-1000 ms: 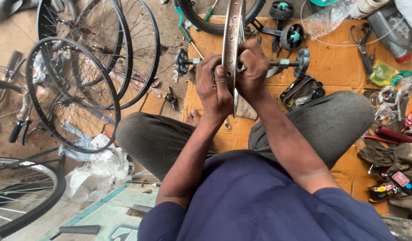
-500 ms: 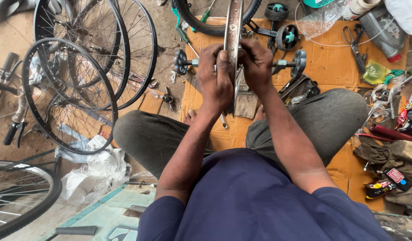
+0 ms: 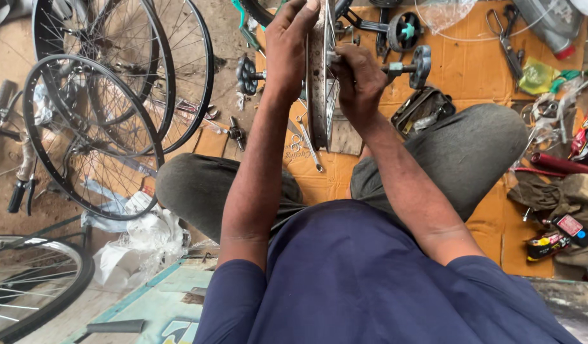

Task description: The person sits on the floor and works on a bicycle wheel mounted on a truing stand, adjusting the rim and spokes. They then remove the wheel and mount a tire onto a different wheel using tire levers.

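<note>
On cardboard (image 3: 478,76), upright wheel rim (image 3: 319,95) gripped between left hand (image 3: 287,44) and right hand (image 3: 357,79).

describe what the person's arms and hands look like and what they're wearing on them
Both arms are bare from above the elbow down. The short sleeves of a dark navy shirt end at the upper arms. The left hand and right hand wear no gloves. No watch, ring or bracelet shows. The forearms look dusty.

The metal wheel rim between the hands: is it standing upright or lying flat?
Upright. The metal wheel rim shows edge-on, as a narrow vertical band, with the left hand and right hand gripping its two sides.
</note>
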